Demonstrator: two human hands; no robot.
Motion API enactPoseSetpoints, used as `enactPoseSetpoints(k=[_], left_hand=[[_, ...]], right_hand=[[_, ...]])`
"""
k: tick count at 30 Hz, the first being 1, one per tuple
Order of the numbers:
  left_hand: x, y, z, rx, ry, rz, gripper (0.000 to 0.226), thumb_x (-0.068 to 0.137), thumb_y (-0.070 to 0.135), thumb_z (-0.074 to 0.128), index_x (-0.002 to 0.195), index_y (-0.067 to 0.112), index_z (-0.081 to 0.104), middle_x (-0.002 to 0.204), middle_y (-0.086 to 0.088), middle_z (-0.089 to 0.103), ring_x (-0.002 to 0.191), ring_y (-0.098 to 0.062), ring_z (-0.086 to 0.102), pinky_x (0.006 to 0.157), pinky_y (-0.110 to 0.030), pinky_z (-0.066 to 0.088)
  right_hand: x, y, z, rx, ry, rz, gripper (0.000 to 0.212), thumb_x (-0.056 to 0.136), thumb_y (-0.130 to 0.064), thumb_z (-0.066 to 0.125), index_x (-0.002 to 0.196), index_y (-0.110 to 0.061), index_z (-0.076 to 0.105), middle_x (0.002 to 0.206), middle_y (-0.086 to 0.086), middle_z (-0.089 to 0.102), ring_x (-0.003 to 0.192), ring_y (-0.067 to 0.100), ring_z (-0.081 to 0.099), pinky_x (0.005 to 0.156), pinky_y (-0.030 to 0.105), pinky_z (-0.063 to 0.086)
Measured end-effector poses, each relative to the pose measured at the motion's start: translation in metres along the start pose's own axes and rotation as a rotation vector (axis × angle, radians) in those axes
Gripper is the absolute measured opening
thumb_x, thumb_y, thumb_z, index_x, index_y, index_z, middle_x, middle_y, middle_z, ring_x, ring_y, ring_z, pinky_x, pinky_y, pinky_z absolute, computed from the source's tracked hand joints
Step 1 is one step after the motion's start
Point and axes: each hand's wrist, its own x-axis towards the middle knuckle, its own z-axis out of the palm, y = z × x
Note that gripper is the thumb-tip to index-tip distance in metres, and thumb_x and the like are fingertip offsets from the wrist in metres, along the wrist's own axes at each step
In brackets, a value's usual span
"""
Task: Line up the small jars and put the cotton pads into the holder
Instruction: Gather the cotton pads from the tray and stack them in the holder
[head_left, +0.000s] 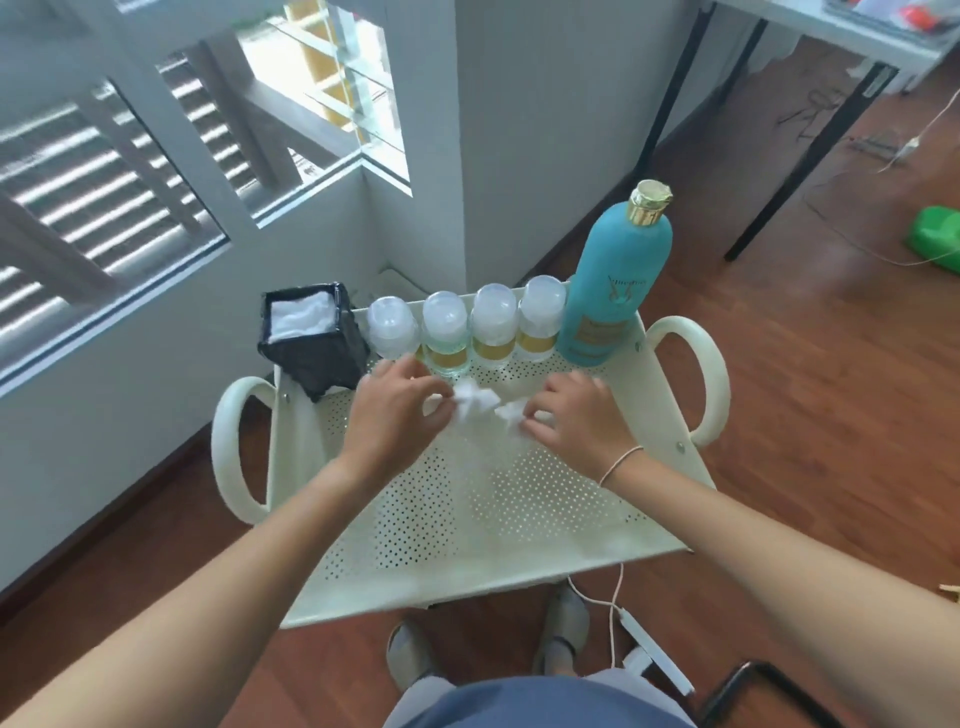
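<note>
Several small clear jars (493, 325) with domed lids and gold bands stand in a row along the far edge of the cream perforated cart tray (467, 509). A black square holder (309, 338) with white cotton pads inside sits at the tray's far left corner. Loose white cotton pads (475, 400) lie on the tray in front of the jars. My left hand (395, 410) pinches the left side of that cotton. My right hand (576, 415) has its fingers closed on another white cotton pad (511, 415).
A tall teal bottle (615, 275) with a gold cap stands at the right end of the jar row. The cart has looped handles on both sides. A wall and window are on the left, a desk leg at the right, cables on the wooden floor.
</note>
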Motion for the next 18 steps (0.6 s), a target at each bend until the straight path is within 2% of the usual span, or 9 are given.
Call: enactPoseSetpoints(k=[2,4,7,13,18], left_hand=[[0.007,-0.011,-0.038,-0.008,0.086,-0.021,0.014,0.078,0.03,0.068,0.083,0.018,0.071,0.082,-0.005,0.062,0.073,-0.023,0.049,0.07,-0.036,0.042],[0.013,-0.026,-0.074,0.009,0.16,-0.053,0.014,0.079,0.029,0.068,0.084,0.017,0.072,0.083,-0.008,0.061,0.075,-0.024,0.049,0.071,-0.036,0.04],[0.022,-0.055,-0.116,0.057,0.204,-0.118,0.016,0.08,0.031,0.067,0.086,0.018,0.072,0.087,-0.011,0.061,0.079,-0.028,0.051,0.072,-0.039,0.043],[0.037,-0.091,-0.127,0.201,0.068,-0.157,0.02,0.081,0.037,0.064,0.09,0.022,0.072,0.092,-0.011,0.06,0.087,-0.03,0.052,0.077,-0.04,0.043],[0.041,-0.105,-0.113,0.241,-0.022,-0.198,0.019,0.08,0.036,0.063,0.094,0.027,0.071,0.098,-0.011,0.06,0.092,-0.031,0.051,0.079,-0.037,0.038]], right_hand=[[0.02,-0.019,-0.013,0.085,0.055,-0.011,0.016,0.08,-0.034,0.063,0.082,-0.019,0.068,0.09,0.005,0.063,0.086,0.025,0.051,0.071,0.029,0.022],[0.043,-0.042,-0.029,0.163,0.096,-0.028,0.015,0.08,-0.033,0.063,0.083,-0.019,0.069,0.089,0.006,0.063,0.086,0.027,0.053,0.071,0.031,0.028],[0.074,-0.077,-0.05,0.264,0.154,-0.062,0.015,0.08,-0.032,0.064,0.082,-0.018,0.07,0.09,0.009,0.064,0.089,0.028,0.053,0.076,0.035,0.034],[0.121,-0.13,-0.069,0.331,0.184,-0.132,0.02,0.082,-0.036,0.061,0.086,-0.018,0.07,0.095,0.009,0.063,0.092,0.027,0.052,0.081,0.036,0.035],[0.142,-0.155,-0.061,0.224,0.118,-0.165,0.022,0.083,-0.038,0.058,0.088,-0.019,0.069,0.1,0.007,0.062,0.096,0.026,0.052,0.082,0.035,0.033]])
